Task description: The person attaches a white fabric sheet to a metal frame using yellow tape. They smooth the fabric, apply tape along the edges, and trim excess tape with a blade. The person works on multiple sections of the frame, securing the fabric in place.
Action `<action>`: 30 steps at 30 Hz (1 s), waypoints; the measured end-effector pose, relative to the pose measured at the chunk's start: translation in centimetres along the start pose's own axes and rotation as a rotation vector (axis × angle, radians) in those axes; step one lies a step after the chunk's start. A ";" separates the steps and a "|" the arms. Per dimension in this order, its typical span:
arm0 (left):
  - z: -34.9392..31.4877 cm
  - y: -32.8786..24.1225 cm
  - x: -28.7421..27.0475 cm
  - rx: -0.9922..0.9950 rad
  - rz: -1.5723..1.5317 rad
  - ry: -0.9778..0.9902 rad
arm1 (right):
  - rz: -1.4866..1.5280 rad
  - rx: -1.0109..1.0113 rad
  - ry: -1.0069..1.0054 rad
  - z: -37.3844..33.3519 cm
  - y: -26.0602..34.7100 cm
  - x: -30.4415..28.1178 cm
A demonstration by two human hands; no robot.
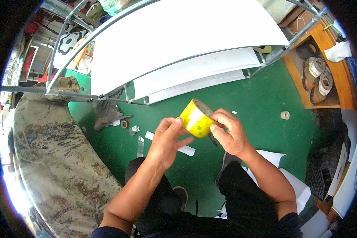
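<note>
Right hand (pixel 230 133) hides part of the yellow tape roll (pixel 196 119).

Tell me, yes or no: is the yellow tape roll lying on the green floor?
No. The yellow tape roll is held up between the left hand and right hand, above the green floor.

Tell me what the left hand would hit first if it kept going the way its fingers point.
The left hand points up and to the right, and its fingertips already touch the yellow tape roll, so it meets that first. The right hand grips the roll from the other side. Depth beyond is unclear.
</note>
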State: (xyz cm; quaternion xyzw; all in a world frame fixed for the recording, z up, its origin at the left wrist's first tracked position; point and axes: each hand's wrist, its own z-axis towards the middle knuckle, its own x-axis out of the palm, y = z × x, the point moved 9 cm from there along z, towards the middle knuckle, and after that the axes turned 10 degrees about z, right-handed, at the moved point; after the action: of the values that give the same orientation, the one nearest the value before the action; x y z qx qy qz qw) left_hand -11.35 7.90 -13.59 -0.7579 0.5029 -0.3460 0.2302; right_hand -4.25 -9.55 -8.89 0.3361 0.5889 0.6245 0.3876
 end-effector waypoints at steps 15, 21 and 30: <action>-0.2 -2.4 3.9 0.156 0.100 0.360 | 0.316 0.118 0.081 -0.2 0.9 0.1; -1.2 -3.5 5.3 0.170 -0.029 0.480 | 0.545 0.260 0.122 -0.5 0.6 0.0; -1.2 -3.9 4.9 0.191 0.009 0.410 | 0.687 0.227 0.113 -0.9 -0.6 0.3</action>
State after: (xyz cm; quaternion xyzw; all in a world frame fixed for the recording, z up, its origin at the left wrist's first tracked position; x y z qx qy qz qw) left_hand -8.66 4.86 -8.67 -0.6441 0.5076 -0.5379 0.1954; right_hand -5.12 -9.75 -9.55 0.5199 0.5277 0.6666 0.0825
